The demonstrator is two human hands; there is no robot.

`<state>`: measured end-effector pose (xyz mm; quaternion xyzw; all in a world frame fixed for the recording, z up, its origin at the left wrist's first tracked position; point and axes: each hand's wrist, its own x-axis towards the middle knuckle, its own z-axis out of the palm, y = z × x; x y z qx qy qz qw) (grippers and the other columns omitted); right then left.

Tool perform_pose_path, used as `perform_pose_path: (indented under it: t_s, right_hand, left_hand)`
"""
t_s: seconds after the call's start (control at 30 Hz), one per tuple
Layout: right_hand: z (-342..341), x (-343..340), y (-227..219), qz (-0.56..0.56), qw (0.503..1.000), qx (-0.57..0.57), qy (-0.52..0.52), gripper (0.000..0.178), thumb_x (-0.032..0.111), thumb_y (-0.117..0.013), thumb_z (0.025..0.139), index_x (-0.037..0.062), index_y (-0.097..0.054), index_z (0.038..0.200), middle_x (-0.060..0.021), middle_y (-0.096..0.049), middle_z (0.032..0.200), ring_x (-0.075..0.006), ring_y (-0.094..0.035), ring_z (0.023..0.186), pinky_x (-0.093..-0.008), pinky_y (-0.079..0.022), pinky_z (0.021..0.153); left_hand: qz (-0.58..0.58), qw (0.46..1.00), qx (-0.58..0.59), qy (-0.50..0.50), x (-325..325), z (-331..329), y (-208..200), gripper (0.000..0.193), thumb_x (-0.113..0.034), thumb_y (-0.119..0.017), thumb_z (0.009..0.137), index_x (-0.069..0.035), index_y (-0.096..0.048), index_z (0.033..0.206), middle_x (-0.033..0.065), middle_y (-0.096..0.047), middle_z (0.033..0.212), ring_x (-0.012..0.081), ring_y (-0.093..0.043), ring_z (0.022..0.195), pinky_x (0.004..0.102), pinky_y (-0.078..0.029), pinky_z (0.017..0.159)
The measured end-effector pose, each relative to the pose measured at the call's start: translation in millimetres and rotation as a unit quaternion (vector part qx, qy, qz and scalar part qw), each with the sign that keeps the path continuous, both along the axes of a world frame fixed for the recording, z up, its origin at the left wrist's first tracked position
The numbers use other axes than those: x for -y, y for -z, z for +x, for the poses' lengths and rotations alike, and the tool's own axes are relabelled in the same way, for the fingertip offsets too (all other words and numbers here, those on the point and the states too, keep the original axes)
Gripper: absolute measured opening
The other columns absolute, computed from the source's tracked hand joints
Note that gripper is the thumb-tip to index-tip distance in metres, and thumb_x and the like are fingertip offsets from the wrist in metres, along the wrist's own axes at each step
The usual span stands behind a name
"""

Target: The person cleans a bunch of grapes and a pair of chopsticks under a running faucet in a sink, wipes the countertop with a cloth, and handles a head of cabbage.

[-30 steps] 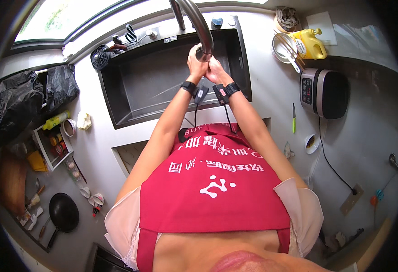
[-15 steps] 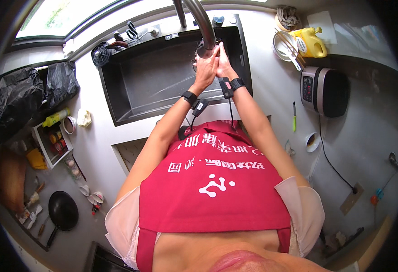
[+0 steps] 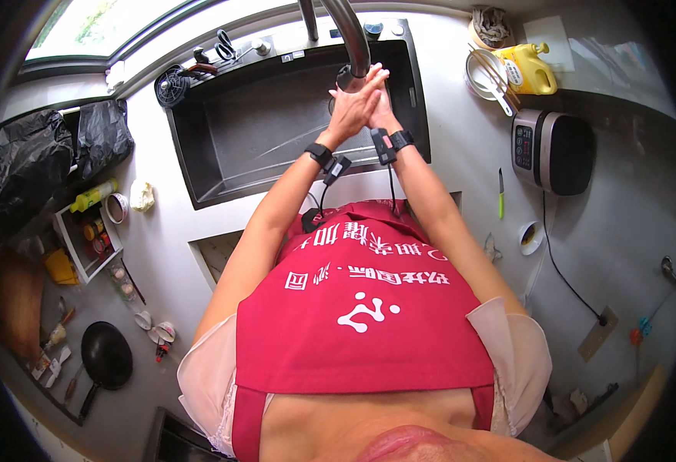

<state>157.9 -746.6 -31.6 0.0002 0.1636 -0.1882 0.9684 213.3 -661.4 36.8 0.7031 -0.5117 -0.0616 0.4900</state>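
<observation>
My left hand [image 3: 351, 104] and my right hand [image 3: 383, 108] are pressed palm against palm over the dark sink [image 3: 230, 146], just below the spout of the curved metal faucet [image 3: 351, 35]. The left hand lies across the front of the right, fingers stretched out flat. Neither hand holds anything. Each wrist wears a black band with a small black device and a cable running down to my red apron [image 3: 365, 308]. Whether water is running I cannot see.
Right of the sink stand a yellow jug [image 3: 530, 68], a bowl with chopsticks [image 3: 486, 73], a rice cooker [image 3: 550, 150] and a green-handled knife [image 3: 500, 194]. On the left lie black bags [image 3: 41, 158], a small shelf of bottles [image 3: 84, 231] and a black pan [image 3: 105, 358].
My hands have kept rubbing together under the faucet; the left hand has slid up and across the right, with its fingers now spread flat.
</observation>
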Motion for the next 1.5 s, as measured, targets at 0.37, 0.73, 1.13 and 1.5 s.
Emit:
perform_pose_path:
  t_s: [0.37,0.73,1.13,1.5]
  right_hand:
    - [-10.4,2.8,-50.7,-0.074,0.993,-0.088,-0.036,0.076,0.068,-0.022,0.100,0.0084,-0.058,0.129,-0.0036,-0.068,0.117,-0.0231,-0.060,0.117,-0.0414,-0.042,0.109]
    - [4.9,-12.3,-44.5,-0.107,0.993,-0.049,0.032,0.049,0.035,-0.051,0.094,0.0149,-0.050,0.139,-0.0076,-0.066,0.119,-0.0218,-0.062,0.110,-0.0408,-0.043,0.106]
    - [9.6,-32.1,-77.7,-0.175,0.977,-0.117,0.015,0.065,0.053,-0.050,0.100,0.0151,-0.037,0.151,-0.0034,-0.048,0.146,-0.0156,-0.046,0.131,-0.0358,-0.034,0.111]
    - [6.0,-18.0,-4.2,-0.074,0.989,-0.108,-0.067,0.040,0.050,-0.039,0.104,0.0213,-0.060,0.123,-0.0017,-0.063,0.127,-0.0211,-0.060,0.114,-0.0412,-0.051,0.094]
  left_hand:
    - [-0.090,0.978,-0.184,-0.039,-2.0,-11.7,-23.4,0.024,-0.019,-0.074,0.084,-0.008,-0.070,0.106,0.0066,-0.073,0.097,0.0269,-0.066,0.097,0.0413,-0.041,0.099]
    - [-0.098,0.903,-0.412,-0.081,4.6,14.3,34.6,0.030,-0.015,-0.067,0.091,0.001,-0.060,0.116,0.0119,-0.067,0.104,0.0212,-0.064,0.098,0.0340,-0.050,0.089]
    - [-0.188,0.759,-0.615,-0.096,-2.4,38.6,15.3,0.027,-0.026,-0.058,0.099,-0.010,-0.057,0.120,-0.0006,-0.062,0.105,0.0109,-0.059,0.096,0.0291,-0.049,0.088]
    - [-0.066,0.901,-0.421,-0.081,9.1,29.0,4.3,0.033,-0.027,-0.068,0.091,-0.001,-0.065,0.112,0.0064,-0.073,0.097,0.0136,-0.067,0.084,0.0272,-0.052,0.076]
